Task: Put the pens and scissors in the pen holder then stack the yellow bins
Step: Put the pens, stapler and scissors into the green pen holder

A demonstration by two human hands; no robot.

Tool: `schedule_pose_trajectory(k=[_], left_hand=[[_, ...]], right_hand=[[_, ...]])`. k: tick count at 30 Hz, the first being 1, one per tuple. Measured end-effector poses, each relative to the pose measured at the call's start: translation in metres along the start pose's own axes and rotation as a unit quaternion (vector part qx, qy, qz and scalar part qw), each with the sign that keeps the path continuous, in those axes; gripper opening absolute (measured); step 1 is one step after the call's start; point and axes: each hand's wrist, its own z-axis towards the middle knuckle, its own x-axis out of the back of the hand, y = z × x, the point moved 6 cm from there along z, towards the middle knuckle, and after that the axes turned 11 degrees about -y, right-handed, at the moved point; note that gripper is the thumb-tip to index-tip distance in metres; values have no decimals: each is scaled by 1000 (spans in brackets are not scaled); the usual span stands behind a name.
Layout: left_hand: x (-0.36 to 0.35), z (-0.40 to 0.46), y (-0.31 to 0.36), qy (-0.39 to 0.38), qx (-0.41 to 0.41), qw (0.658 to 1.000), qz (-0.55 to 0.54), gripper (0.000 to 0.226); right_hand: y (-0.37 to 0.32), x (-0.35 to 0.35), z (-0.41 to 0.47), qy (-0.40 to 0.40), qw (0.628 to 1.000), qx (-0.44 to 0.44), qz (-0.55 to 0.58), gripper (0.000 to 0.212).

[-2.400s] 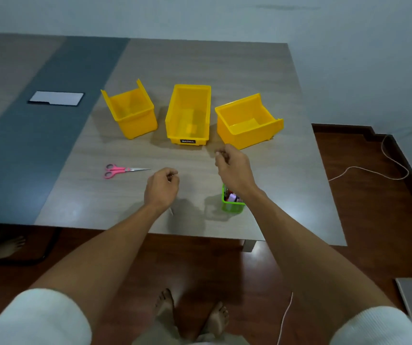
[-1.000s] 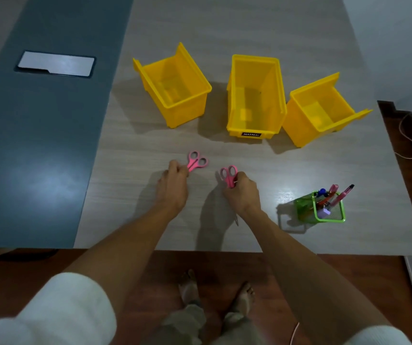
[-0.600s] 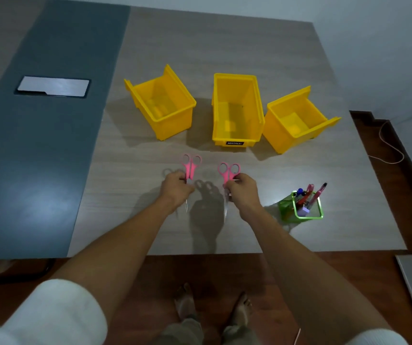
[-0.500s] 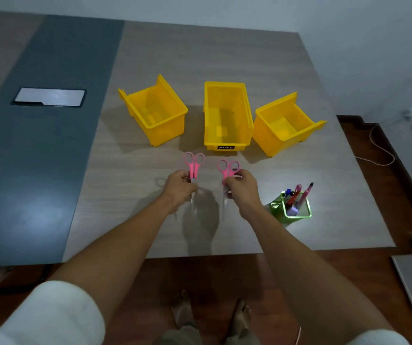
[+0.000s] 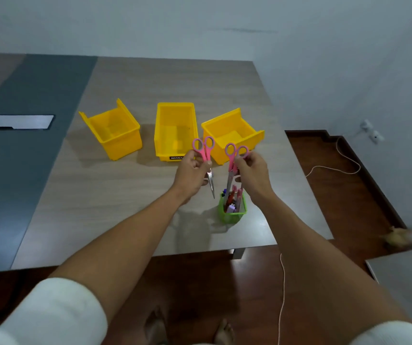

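My left hand (image 5: 192,175) grips one pair of pink scissors (image 5: 205,154), blades pointing down, just left of and above the green pen holder (image 5: 233,211). In my right hand (image 5: 252,174) is a second pair of pink scissors (image 5: 232,155), held upright with its blade tips at the holder's mouth. Several pens stand in the holder. Behind my hands, three empty yellow bins sit in a row on the table: the left bin (image 5: 114,129), the middle bin (image 5: 175,129) and the right bin (image 5: 230,131).
A grey wooden table (image 5: 115,190) with a dark blue strip on the left carries a flat white tablet-like panel (image 5: 20,122). White cable (image 5: 329,168) runs over the wooden floor at the right. My bare feet show below the table's near edge.
Both hands have lifted the scissors off the table and carried them to the right, over the pen holder. The right pair's blades have come down to the holder's mouth.
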Motion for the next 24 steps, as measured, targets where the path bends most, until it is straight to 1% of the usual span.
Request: schedule_pose_trajectory(k=[3,7,8,10,11,13,16,19,22,24], left_hand=[[-28,-9,-1,28,-1,999,-15,17],[-54,-18,-10,48,8,999,-14,23],[-60,-21,-12,50,9,999,-11,22],[-68,-25,-19,56,3,998,2,11],[-71,-27,-21,61,-1,998,16,5],[-72,-30,-28,73,4,997,39,15],[-73,-33,-34,79,17,996,38,18],[-74,-32,-41,70,31,996,46,15],[-73,-28,-47,64,38,995,61,8],[-70,-28,-53,72,50,992,88,19]], right_hand=[[9,30,-4,-7,999,34,-27,4],[22,49,-11,-45,996,62,-44,7],[25,51,-13,-56,995,66,-42,10],[33,51,-16,-76,994,70,-39,9],[39,51,-17,-82,994,69,-34,5],[47,50,-19,-86,993,72,-28,3],[52,50,-20,-80,994,73,-7,5],[49,50,-20,-75,994,76,19,5],[57,46,-21,-89,993,71,31,6],[67,42,-23,-103,993,61,5,8]])
